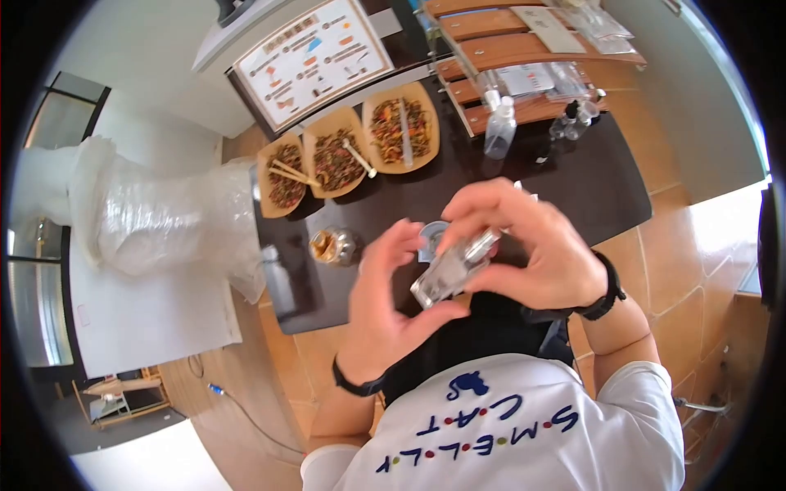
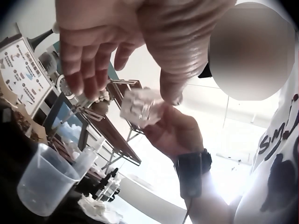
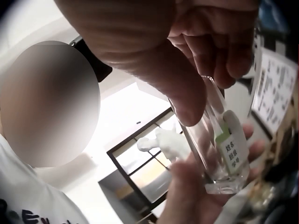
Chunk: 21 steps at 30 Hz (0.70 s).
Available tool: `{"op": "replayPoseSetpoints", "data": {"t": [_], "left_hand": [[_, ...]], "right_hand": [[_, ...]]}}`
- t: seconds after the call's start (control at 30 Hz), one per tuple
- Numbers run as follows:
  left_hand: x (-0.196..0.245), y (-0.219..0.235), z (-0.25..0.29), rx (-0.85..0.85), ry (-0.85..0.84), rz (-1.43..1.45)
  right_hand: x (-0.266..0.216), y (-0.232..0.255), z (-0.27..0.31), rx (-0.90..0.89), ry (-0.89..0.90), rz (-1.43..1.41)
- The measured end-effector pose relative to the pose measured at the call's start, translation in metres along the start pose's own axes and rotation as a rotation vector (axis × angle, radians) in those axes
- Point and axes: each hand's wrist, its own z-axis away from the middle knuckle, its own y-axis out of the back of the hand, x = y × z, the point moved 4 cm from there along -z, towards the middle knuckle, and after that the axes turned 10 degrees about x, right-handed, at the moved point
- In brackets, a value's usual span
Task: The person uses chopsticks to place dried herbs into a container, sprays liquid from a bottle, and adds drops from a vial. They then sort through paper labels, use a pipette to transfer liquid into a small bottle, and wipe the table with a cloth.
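Observation:
A clear glass bottle [image 1: 446, 277] is tilted above the dark table, pinched near its silver-looking neck by the thumb and fingers of my right hand [image 1: 547, 255]. My left hand [image 1: 378, 315] is spread around the bottle's base, fingers apart; whether it touches the glass I cannot tell. In the right wrist view, a label [image 3: 228, 153] with a green edge shows on the bottle, and the left hand [image 3: 184, 193] is behind its lower end. The left wrist view shows the bottle's square base [image 2: 141, 108] beyond the left hand [image 2: 173, 37].
Three trays [image 1: 270, 201] of dried plant pieces line the table's back edge. A jar [image 1: 332, 246] stands at the left, a measuring cup [image 2: 44, 182] beneath the hands. A squeeze bottle [image 1: 499, 131] and small dropper bottles [image 1: 565, 121] stand near the wooden rack [image 1: 499, 47].

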Motion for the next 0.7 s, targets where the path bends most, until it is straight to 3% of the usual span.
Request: {"op": "replayPoseSetpoints", "data": {"t": [0.03,0.1,0.13,0.2,0.27,0.37,0.47,0.53,0.63,0.7], "left_hand": [[-0.001,0.003,0.004,0.005,0.006,-0.026],[-0.014,0.002,0.013,-0.208,0.120,-0.123],[-0.016,0.005,0.013,-0.206,0.122,-0.136],[-0.013,0.010,0.013,-0.112,-0.043,-0.310],[-0.015,0.010,0.013,-0.080,-0.054,-0.328],[-0.014,0.008,0.014,-0.054,-0.175,-0.446],[-0.013,0.006,0.017,-0.102,-0.043,-0.425],[-0.020,0.006,0.020,-0.208,0.147,-0.345],[-0.030,0.008,0.022,-0.325,0.219,-0.105],[-0.038,0.009,0.026,-0.303,0.256,-0.023]], "right_hand": [[0.003,-0.009,0.000,-0.010,0.004,-0.025],[0.012,-0.022,-0.001,-0.025,-0.078,-0.087],[0.013,-0.024,-0.002,-0.028,-0.074,-0.099],[0.009,-0.015,-0.005,0.035,0.023,0.141],[0.014,-0.010,-0.008,-0.071,-0.057,0.216],[0.020,-0.017,-0.006,-0.089,-0.022,0.354],[0.023,-0.018,-0.007,-0.112,-0.020,0.412],[0.023,-0.019,-0.007,-0.123,0.158,0.395],[0.021,-0.015,-0.010,-0.185,0.240,0.299],[0.014,-0.010,-0.016,-0.195,0.206,0.247]]}}
